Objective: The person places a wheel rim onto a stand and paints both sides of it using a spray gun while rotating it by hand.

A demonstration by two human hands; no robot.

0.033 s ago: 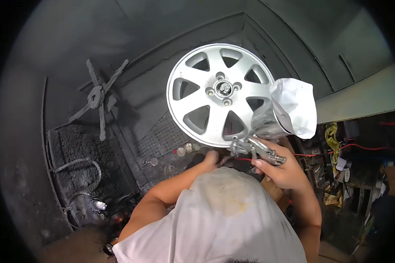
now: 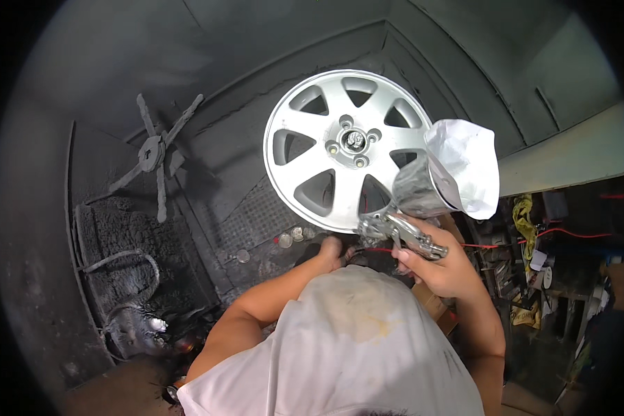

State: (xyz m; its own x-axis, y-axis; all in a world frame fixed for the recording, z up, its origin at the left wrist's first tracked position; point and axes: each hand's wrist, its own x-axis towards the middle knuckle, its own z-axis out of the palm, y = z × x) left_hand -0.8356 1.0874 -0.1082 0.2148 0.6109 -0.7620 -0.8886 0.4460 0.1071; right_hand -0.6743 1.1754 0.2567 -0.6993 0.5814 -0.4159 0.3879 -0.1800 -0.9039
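My right hand (image 2: 442, 267) is closed around the handle of a metal spray gun (image 2: 410, 236). On the gun sits a paint-smeared cup (image 2: 421, 187) with crumpled white paper (image 2: 473, 166) flaring from its mouth. The gun's front end is close to the lower rim of a silver alloy wheel (image 2: 347, 166), which faces up with its spokes and several bolt holes showing. Just below that rim is my left hand (image 2: 331, 251), beside a dark hose (image 2: 353, 254); its fingers are mostly hidden, and whether it grips anything is unclear.
A grey-coated stand with several arms (image 2: 151, 154) is at the left, above a rough dark mat (image 2: 118, 232). Small round lids (image 2: 284, 240) lie on the floor past my left forearm. A red hose (image 2: 478, 245) runs right toward cluttered shelves (image 2: 568, 298). Dark booth walls enclose the back.
The spray gun and my right hand have shifted slightly left, along the wheel's lower rim. My left hand has moved a touch left. The wheel stays nearly where it was.
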